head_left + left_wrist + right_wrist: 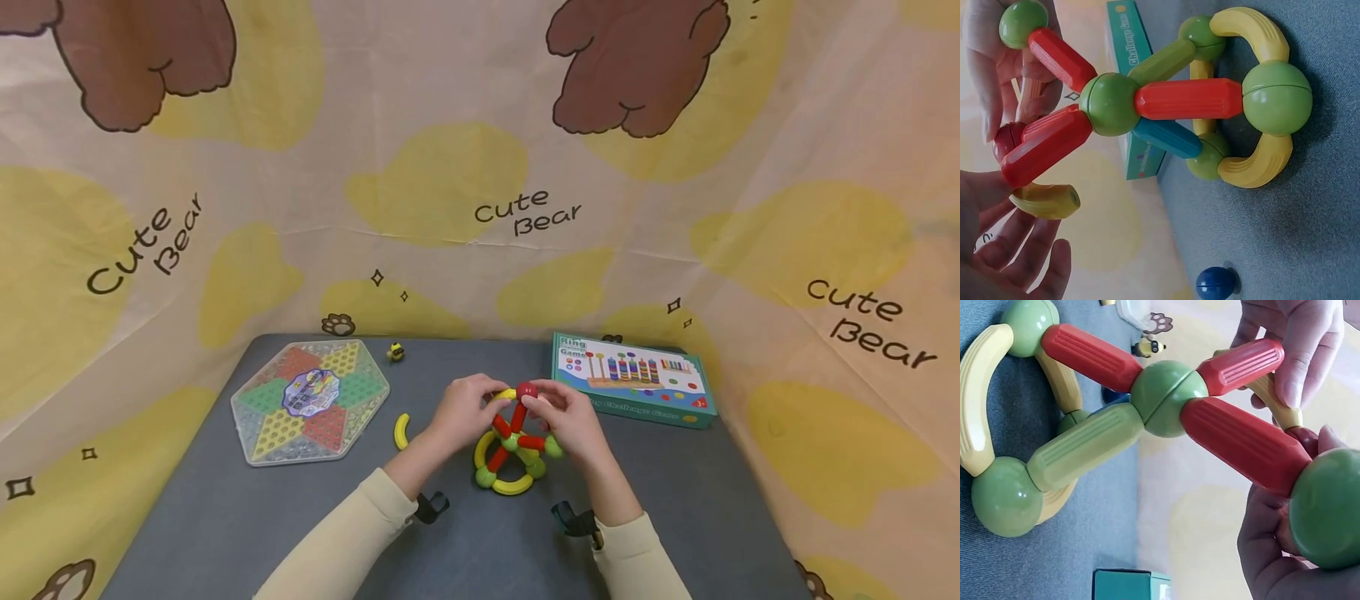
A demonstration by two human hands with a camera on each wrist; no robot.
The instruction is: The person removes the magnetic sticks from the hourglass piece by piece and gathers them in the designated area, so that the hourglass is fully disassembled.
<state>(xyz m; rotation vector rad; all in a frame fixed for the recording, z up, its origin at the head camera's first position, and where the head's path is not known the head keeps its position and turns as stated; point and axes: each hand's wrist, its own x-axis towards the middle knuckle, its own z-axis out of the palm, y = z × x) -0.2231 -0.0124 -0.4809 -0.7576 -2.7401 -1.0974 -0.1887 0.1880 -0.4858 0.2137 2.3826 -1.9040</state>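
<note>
A magnetic rod-and-ball structure stands on the table, with a ring of yellow curved rods and green balls at its base. Sloping rods meet at a central green ball, from which red rods fan out. My left hand pinches a yellow curved rod near the top. With thumb and fingers, my right hand holds a red ball at that rod's end. Close by the right hand, another green ball caps a red rod. A blue rod shows among the lower supports.
Left on the table lies a hexagonal board; a small bee figure stands behind. A loose yellow curved rod lies by the left forearm. A blue ball rests on the table. The green game box is back right.
</note>
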